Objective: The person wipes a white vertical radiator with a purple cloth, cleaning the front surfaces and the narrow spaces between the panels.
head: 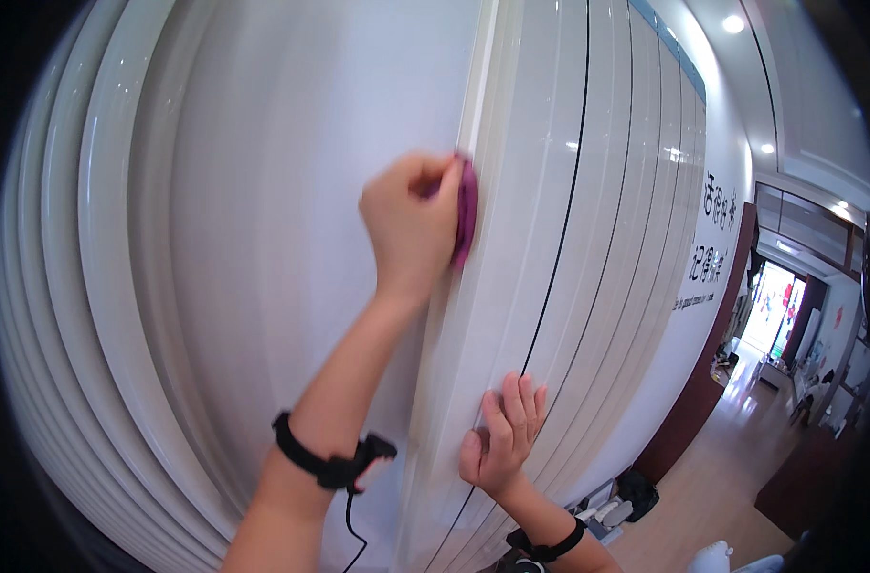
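My left hand (413,222), slightly blurred, grips a folded purple cloth (466,215) between thumb and fingers. The cloth touches the cream vertical edge strip (480,114) where a smooth pale surface (284,215) meets glossy white panels (542,200). A black strap with a small device and cable circles my left forearm. Lower and to the right, my right hand (508,433) rests against the glossy panels near a dark seam, holding nothing visible. Its wrist wears a black band (549,548).
White rounded vertical slats (113,179) curve along the left. Beyond the panels, a white wall (682,308) bears black writing. A black bag (637,494) and other items lie on the floor at lower right. Dark red-brown furniture (800,480) stands farther right, before a bright doorway.
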Demonstrator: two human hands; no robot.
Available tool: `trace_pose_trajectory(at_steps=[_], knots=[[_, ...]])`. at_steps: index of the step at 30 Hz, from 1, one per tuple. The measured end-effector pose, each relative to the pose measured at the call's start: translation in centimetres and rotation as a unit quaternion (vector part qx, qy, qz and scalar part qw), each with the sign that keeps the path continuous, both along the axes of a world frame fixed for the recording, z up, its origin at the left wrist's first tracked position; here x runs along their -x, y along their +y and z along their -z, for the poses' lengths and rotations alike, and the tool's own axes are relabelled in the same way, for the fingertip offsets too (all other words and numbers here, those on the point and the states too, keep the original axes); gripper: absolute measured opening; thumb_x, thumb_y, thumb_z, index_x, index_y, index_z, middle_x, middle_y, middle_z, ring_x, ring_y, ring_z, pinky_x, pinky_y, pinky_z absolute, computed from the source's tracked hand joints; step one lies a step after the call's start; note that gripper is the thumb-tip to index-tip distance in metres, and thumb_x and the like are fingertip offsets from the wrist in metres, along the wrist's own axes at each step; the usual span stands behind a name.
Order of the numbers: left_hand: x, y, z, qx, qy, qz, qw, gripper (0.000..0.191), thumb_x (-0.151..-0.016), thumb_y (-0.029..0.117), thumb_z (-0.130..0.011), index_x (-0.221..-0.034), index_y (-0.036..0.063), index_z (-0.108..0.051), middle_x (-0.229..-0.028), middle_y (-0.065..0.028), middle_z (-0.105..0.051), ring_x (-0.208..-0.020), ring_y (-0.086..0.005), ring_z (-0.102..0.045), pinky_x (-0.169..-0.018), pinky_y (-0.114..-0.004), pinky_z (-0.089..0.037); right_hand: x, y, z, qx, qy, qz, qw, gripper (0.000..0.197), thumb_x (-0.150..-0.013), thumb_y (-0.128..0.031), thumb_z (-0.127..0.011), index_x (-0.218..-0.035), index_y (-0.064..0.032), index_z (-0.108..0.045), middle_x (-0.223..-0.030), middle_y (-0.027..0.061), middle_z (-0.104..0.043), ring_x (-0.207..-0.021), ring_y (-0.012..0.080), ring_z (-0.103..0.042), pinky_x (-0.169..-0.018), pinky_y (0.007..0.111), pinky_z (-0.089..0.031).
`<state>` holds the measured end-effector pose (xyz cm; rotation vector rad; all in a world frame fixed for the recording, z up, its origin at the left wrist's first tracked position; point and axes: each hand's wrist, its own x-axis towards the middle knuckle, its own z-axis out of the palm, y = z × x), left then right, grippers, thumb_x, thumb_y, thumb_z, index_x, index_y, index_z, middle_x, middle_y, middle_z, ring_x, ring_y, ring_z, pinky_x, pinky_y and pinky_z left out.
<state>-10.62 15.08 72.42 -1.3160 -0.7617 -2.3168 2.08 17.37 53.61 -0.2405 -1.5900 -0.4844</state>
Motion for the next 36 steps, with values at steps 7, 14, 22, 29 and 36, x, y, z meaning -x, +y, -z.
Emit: trace_pose_trajectory(at_steps=[7, 14, 22, 29, 36], knots=[[-0.7, -0.7, 3.3, 0.032, -0.004, -0.037, 0.999, 0.006, -0.07, 0.003, -0.058, -0.068, -0.0025, -0.059, -0.059, -0.0079, -0.058, -0.054, -0.0099, -0.055, -0.055, -0.023, -0.044, -0.4, 0.4, -0.1, -0.002, -0.003, -0.008, 1.0, 0.035, -0.074, -0.017, -0.042, -0.105, -0.0014, -0.049, -0.117, 0.0192, -0.044, -0.114, 0.0319, -0.036, -0.098, 0.045, -0.016], [0.5, -1.9, -2.5, 0.033, 0.011, -0.029, 0.999, 0.008, -0.067, 0.004, -0.056, -0.063, -0.0029, -0.058, -0.056, -0.0079, -0.058, -0.049, -0.011, -0.052, -0.05, -0.024, -0.042, 0.2, -0.4, 0.0, 0.003, -0.004, -0.022, 1.0, 0.034, -0.074, -0.017, -0.042, -0.105, -0.0028, -0.05, -0.117, 0.0182, -0.045, -0.116, 0.0302, -0.035, -0.099, 0.044, -0.016], [0.1, -2.6, 3.9, 0.104, 0.012, -0.006, 0.994, 0.008, -0.07, 0.003, -0.057, -0.067, -0.0036, -0.057, -0.059, -0.0041, -0.057, -0.054, -0.0063, -0.052, -0.053, -0.021, -0.042, -0.5, -0.3, 0.2, -0.003, -0.013, -0.017, 1.0, 0.032, -0.075, -0.017, -0.042, -0.102, -0.0042, -0.053, -0.117, 0.0168, -0.045, -0.114, 0.0291, -0.037, -0.099, 0.043, -0.017], [0.2, -2.5, 0.9, 0.067, -0.016, 0.034, 0.997, 0.009, -0.071, 0.003, -0.057, -0.065, -0.0034, -0.056, -0.057, -0.0041, -0.057, -0.053, -0.0059, -0.051, -0.051, -0.02, -0.041, -0.1, -0.5, 0.1, -0.009, -0.011, -0.033, 0.999, 0.032, -0.074, -0.015, -0.043, -0.102, -0.0034, -0.053, -0.116, 0.0174, -0.045, -0.114, 0.0292, -0.037, -0.099, 0.043, -0.017], [-1.0, -1.7, 11.7, 0.123, -0.076, 0.05, 0.988, 0.006, -0.072, 0.003, -0.059, -0.07, -0.0026, -0.058, -0.062, -0.0039, -0.057, -0.058, -0.0066, -0.05, -0.056, -0.02, -0.042, -0.3, 0.6, -0.4, -0.004, -0.014, -0.044, 0.999, 0.035, -0.07, -0.01, -0.044, -0.103, -0.0018, -0.051, -0.116, 0.0187, -0.045, -0.114, 0.0307, -0.036, -0.099, 0.044, -0.015]])
